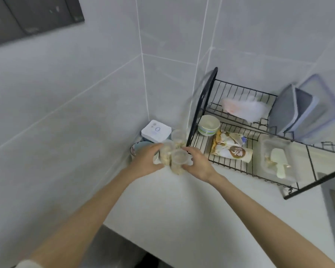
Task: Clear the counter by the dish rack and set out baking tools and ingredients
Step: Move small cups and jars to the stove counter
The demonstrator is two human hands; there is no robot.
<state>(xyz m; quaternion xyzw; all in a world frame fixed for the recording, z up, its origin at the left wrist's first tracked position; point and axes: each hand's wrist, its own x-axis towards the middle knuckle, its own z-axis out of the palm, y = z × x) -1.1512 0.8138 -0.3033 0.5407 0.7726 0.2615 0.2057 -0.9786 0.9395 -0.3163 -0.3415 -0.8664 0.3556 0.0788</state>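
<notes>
Several clear plastic cups (177, 159) with pale beige contents stand clustered on the white counter (182, 206), in the corner left of the black wire dish rack (232, 167). My left hand (147, 159) wraps the cluster from the left and my right hand (197, 163) from the right, fingers touching the cups. A further cup (178, 137) stands just behind them. The view is blurred, so the cups' contents are unclear.
A white square box (156, 131) and a blue-rimmed bowl (138, 149) sit in the corner. The rack holds a paper tub (209, 124), a snack bag (230, 147), a clear container (277, 161) with a pale scoop, a pink cloth (244, 109) and grey lidded boxes (306, 113).
</notes>
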